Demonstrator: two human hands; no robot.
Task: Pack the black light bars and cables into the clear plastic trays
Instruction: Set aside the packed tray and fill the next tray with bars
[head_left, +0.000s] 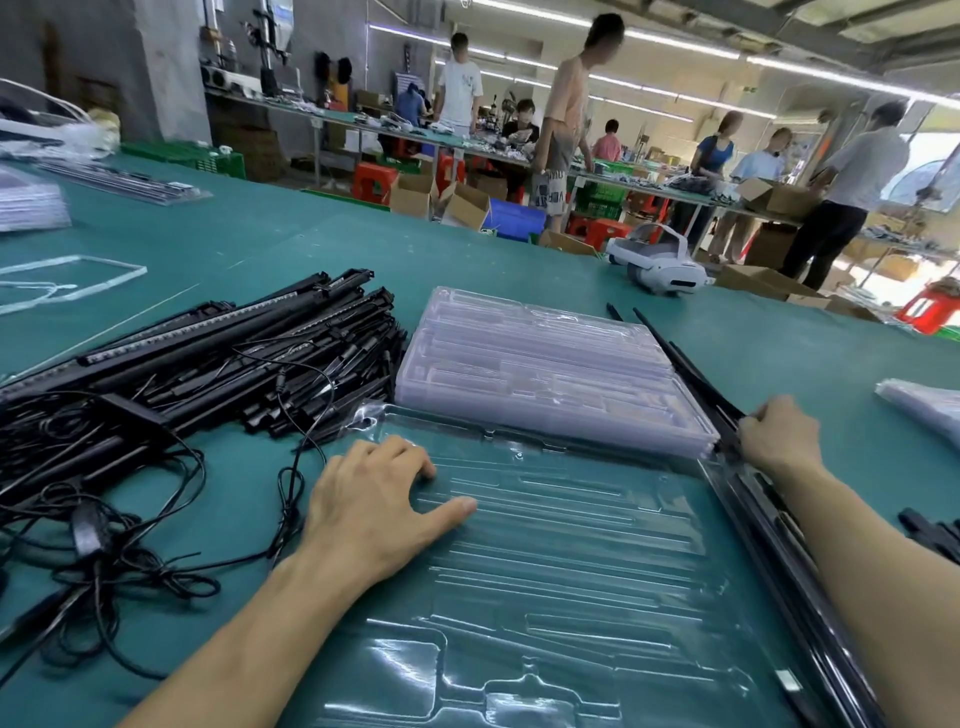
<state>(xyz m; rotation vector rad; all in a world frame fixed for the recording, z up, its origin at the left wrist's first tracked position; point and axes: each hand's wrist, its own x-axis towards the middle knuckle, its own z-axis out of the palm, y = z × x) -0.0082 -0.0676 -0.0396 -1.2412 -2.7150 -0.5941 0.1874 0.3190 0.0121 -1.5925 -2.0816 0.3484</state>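
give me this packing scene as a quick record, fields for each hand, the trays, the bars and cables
left hand: rests flat on the front tray, holds nothing
right hand: grips the held light bars by the front tray's right edge
front tray: clear, on the green table, middle slots empty
tray stack: clear, just behind the front tray
bar pile: black, heaped at left
cables: black, tangled, nearer than the bar pile
headset: white, far side

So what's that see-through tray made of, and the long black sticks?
The tray looks like thin clear plastic, glossy: the green table shows through and light glints off its moulded ridges. The black bars look like matt hard plastic or maybe metal; I can't tell which.
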